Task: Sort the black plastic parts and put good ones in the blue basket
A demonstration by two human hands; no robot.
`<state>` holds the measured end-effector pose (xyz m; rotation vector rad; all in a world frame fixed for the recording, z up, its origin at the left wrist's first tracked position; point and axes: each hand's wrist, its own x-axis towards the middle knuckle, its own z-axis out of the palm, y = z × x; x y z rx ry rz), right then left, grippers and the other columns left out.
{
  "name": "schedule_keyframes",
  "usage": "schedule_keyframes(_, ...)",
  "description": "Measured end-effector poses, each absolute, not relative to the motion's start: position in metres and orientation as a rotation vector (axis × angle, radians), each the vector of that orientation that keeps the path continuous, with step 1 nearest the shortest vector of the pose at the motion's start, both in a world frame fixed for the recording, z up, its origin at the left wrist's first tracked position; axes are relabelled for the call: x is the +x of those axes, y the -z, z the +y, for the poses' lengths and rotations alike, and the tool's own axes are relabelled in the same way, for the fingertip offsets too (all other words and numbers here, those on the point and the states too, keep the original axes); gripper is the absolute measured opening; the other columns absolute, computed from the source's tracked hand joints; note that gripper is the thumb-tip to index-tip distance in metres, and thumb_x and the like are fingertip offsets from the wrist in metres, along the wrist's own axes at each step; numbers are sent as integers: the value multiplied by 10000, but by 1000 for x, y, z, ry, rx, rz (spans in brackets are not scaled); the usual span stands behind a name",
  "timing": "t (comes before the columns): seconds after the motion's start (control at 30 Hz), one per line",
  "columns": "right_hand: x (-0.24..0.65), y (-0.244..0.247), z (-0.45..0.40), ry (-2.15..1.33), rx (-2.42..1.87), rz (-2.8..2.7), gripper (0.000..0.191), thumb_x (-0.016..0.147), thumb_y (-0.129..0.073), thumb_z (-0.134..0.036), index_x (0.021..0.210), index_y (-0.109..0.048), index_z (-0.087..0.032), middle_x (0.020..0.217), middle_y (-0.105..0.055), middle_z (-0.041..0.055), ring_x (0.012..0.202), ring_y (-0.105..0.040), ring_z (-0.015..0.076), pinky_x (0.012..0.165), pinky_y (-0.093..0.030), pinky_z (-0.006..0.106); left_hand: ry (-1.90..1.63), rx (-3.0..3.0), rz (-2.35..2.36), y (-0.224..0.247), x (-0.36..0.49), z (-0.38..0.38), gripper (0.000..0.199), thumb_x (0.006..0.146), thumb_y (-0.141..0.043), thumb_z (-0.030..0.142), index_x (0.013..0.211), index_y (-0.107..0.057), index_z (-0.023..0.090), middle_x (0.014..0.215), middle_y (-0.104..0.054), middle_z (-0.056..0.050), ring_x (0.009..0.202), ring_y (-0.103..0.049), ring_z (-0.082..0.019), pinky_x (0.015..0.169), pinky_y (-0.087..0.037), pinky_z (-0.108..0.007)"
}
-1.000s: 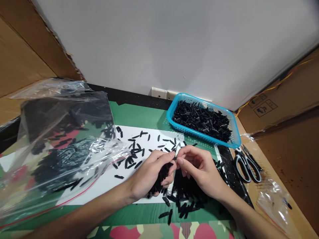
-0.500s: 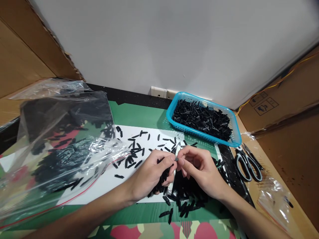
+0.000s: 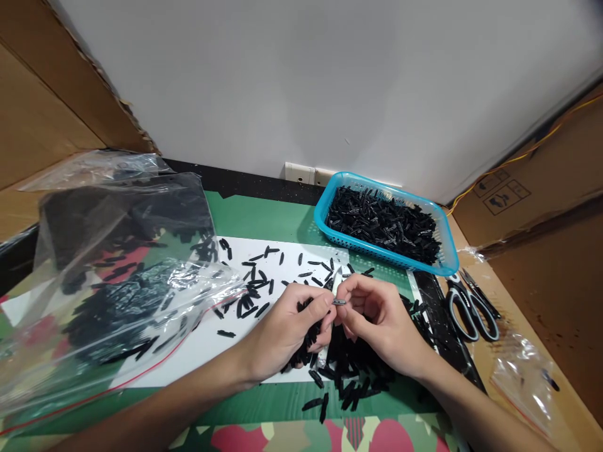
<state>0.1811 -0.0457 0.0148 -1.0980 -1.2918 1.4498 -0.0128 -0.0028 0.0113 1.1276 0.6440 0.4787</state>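
My left hand (image 3: 294, 326) and my right hand (image 3: 381, 320) meet over a heap of black pieces (image 3: 358, 361). Between their pinched fingertips is a small black piece (image 3: 338, 302), gripped at its two ends. More black pieces sit within the curled fingers of my left hand. Under and between the hands lies a narrow white object (image 3: 323, 358), partly hidden, with a pointed tip. Scattered black pieces (image 3: 254, 292) rest on a white sheet (image 3: 198, 351) to the left.
A blue basket (image 3: 450, 251) full of black pieces stands behind my right hand. Clear plastic bags (image 3: 136, 295) cover the left side. Scissors (image 3: 464, 314) and a small bag (image 3: 522, 376) lie at right, beside cardboard (image 3: 551, 270).
The fingertips have parted slightly, and more of the small black piece shows between them. The view has shifted very slightly.
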Motion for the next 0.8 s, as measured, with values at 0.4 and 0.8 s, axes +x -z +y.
schedule_keyframes(0.4,198,-21,-46,-502,-1132,-1793,75,991,-649,-187,932,-675,-224,771,-671,30,705,-602,192,659,-493,339,-471,996,725,-14,-12,-5,471,1020,-554,572,731,-511,203,529,-447,55,436,-335,-77,347,-298,-142)
schedule_keyframes(0.8,215,-22,-29,116,-1169,-1935,174,976,-733,-148,1140,-724,-206,1033,-774,100,984,-662,266,895,-531,435,-499,880,806,-20,-8,-4,408,970,-563,534,727,-511,211,516,-440,54,451,-304,-89,334,-262,-142)
